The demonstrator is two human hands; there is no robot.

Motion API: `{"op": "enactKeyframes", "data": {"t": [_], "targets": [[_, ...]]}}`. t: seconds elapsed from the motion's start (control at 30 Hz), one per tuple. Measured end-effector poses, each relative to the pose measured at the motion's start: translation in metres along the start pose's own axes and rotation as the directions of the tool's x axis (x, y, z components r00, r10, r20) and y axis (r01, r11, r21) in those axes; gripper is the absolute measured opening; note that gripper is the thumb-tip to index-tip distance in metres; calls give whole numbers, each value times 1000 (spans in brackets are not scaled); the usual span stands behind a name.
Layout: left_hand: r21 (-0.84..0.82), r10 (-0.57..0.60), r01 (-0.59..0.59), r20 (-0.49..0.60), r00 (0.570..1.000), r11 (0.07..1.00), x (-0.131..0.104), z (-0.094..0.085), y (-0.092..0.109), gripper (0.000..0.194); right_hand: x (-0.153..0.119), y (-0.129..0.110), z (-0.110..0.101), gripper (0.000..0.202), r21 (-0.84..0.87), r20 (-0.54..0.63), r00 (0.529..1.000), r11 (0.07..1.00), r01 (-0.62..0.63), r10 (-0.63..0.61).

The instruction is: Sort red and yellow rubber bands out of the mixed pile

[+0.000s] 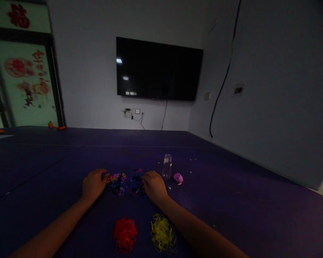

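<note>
My left hand [94,183] rests at the left edge of a loose pile of multicoloured rubber bands [119,183], its curled fingers closed on some of them. On the other side, my right hand [154,184] has its bent fingers closed in a darker, mostly blue and black heap of rubber bands [136,185]; its fingertips are partly hidden. Closer to me lie a heap of red rubber bands [125,234] and a heap of yellow rubber bands [163,233], the latter beside my right forearm.
Beyond my right hand stands a clear plastic bottle [167,166], with a pink cap [178,178] to its right. Small white scraps dot the purple floor [247,211]. A black cable [220,93] hangs down the right wall, and a television [158,70] is mounted ahead.
</note>
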State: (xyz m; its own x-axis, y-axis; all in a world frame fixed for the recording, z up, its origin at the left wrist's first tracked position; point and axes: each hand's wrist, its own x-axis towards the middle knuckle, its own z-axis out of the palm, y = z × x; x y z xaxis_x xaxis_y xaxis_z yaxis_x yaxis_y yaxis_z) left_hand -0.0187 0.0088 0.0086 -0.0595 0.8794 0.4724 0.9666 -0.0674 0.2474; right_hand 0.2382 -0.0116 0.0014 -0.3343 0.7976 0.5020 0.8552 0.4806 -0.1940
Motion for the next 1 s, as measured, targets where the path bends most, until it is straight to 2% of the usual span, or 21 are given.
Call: {"op": "enactKeyframes", "data": {"t": [0.17,0.33,0.43,0.5,0.57,0.67,0.77,0.83,0.9,1.0], "targets": [[-103,117,-111,60,991,988,4,12,1,36,-1,2,0,23,1,-17,998,998,-55,55],[-197,170,-151,85,982,969,4,29,4,53,-2,2,1,24,6,-4,997,997,-77,77],[-261,228,-195,103,968,945,0,32,11,55,-2,2,1,24,1,4,997,997,-79,79],[-378,292,-225,129,948,898,-2,29,17,54,-2,2,1,24,0,9,997,997,-81,81],[-577,338,-186,167,926,795,-4,23,23,54,-2,2,0,24,3,17,997,997,-75,75],[-755,287,-57,177,941,653,-5,14,29,53,-2,2,-1,24,21,21,998,998,-54,53],[-759,112,-16,75,991,651,-3,10,28,49,-2,2,0,25,36,14,999,999,-41,41],[-739,22,-1,19,1000,674,-3,9,26,46,-1,1,1,26,35,15,999,999,-32,31],[-743,6,9,17,1000,669,-5,8,26,45,-1,1,1,26,31,23,1000,999,-19,18],[-815,53,54,103,993,577,-7,5,29,53,-2,0,1,26,37,30,1000,999,1,-2]]}}
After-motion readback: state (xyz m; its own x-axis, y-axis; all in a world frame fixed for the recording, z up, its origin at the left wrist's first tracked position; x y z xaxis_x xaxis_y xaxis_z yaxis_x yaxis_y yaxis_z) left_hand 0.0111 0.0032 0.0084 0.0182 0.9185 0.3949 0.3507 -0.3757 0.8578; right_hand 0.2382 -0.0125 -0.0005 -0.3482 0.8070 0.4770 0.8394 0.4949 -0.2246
